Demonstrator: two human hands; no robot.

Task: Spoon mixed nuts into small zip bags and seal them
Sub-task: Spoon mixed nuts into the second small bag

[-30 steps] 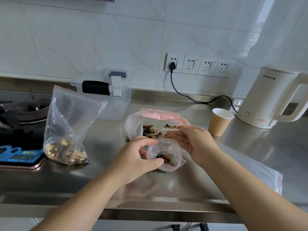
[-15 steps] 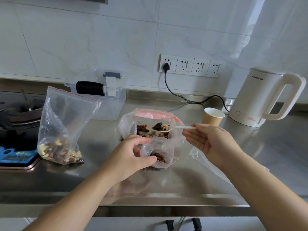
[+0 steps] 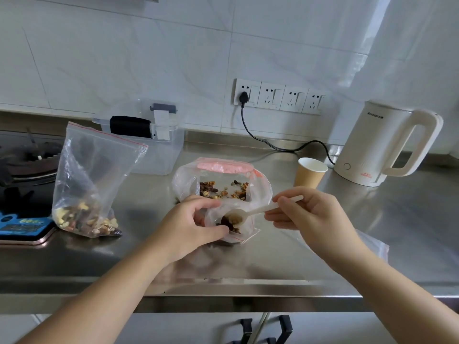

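In the head view, a small zip bag (image 3: 231, 225) is held open on the steel worktop (image 3: 372, 232) by the left hand (image 3: 191, 225), whose thumb and fingers are curled round its mouth; a few dark nuts are seen at its bottom. A white plastic spoon (image 3: 250, 213) is pinched by its handle in the right hand (image 3: 308, 217), and its bowl, loaded with pale nut pieces, is placed just inside the mouth of the small bag. Directly behind, touching the small bag, a larger clear bag (image 3: 221, 180) with a pink zip strip is laid open, and mixed nuts (image 3: 223, 189) are spread inside it. To the left, well apart, a tall zip bag (image 3: 92, 180) with a red seal line is stood upright, filled only at the bottom with mixed nuts. Behind it a clear plastic box (image 3: 159, 147) is set against the wall, with a black object and a grey-and-white clip seen at its rim. A brown paper cup (image 3: 310, 173) is placed near the right hand, its white inside shown; what it holds cannot be told. A cream electric kettle (image 3: 382, 147) is stood at the right; grey lettering near its top and small red print near its base are too small to be read. A flat clear bag (image 3: 372, 247) is partly hidden under the right forearm
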